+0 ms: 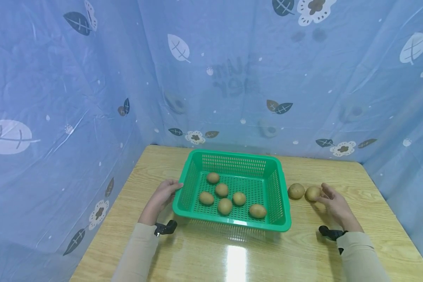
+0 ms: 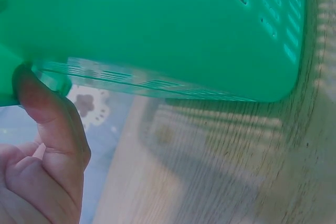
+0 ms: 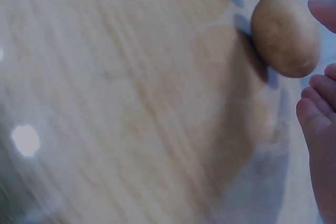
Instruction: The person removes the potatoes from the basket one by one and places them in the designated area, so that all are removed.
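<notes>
My left hand (image 1: 163,194) grips the left rim of a green plastic basket (image 1: 232,224) with slotted walls. Close up in the left wrist view, a bent finger (image 2: 44,100) hooks at the rim of the basket (image 2: 173,30). Several brown potatoes (image 1: 224,206) lie spread over the basket's floor. Two more potatoes rest on the table right of it, one (image 1: 296,191) nearer the basket and one (image 1: 312,194) beside my right hand (image 1: 336,205). That hand has its thumb and fingers parted around the outer potato (image 3: 286,35), a gap showing in the right wrist view.
The wooden table (image 1: 285,256) carries the basket and reflects a bright light near its front. Blue patterned curtains (image 1: 211,78) hang behind and along both sides. Each wrist wears a black camera mount (image 1: 166,227).
</notes>
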`<act>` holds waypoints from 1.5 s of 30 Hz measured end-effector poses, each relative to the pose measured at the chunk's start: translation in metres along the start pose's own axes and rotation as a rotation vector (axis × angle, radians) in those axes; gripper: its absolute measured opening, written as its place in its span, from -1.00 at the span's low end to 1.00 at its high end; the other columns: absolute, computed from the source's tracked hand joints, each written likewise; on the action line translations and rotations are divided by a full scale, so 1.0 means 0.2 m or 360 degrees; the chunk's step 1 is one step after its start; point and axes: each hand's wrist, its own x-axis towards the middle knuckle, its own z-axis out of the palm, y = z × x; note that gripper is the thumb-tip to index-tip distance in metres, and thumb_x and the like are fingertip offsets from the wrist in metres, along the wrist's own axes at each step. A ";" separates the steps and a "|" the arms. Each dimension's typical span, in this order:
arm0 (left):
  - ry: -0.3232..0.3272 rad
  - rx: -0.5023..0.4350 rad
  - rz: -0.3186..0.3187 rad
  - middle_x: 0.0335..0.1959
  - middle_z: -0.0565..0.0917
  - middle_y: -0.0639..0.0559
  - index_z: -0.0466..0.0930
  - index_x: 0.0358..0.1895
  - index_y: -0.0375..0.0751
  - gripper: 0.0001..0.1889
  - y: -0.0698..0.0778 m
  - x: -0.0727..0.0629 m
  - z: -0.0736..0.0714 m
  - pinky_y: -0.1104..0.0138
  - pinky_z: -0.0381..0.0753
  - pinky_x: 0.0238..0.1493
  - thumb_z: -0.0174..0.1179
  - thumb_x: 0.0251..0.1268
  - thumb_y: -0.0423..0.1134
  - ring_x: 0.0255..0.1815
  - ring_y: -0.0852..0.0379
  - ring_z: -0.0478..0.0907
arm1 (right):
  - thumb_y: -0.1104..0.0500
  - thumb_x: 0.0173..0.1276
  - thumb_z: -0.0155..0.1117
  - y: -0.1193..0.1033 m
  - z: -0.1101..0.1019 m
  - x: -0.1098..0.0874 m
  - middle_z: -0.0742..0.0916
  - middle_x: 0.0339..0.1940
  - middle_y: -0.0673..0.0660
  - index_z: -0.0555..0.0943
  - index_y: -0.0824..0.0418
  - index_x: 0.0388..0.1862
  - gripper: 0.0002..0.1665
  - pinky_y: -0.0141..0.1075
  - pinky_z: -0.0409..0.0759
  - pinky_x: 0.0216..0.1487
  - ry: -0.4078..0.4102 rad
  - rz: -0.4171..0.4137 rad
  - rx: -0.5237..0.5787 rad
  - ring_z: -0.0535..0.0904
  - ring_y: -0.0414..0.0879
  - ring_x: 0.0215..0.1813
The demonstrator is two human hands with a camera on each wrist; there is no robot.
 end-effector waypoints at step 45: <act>0.0036 0.0027 0.0007 -0.07 0.62 -0.21 0.45 0.06 -0.45 -0.63 0.00 0.00 0.01 0.24 0.59 0.02 0.01 0.42 -0.17 -0.11 0.06 0.64 | 0.36 0.41 0.07 -0.68 0.13 -0.04 0.33 0.46 0.11 0.11 0.28 0.48 -0.30 -0.63 0.29 0.26 -0.0172 -0.0860 0.0275 0.28 -0.45 0.35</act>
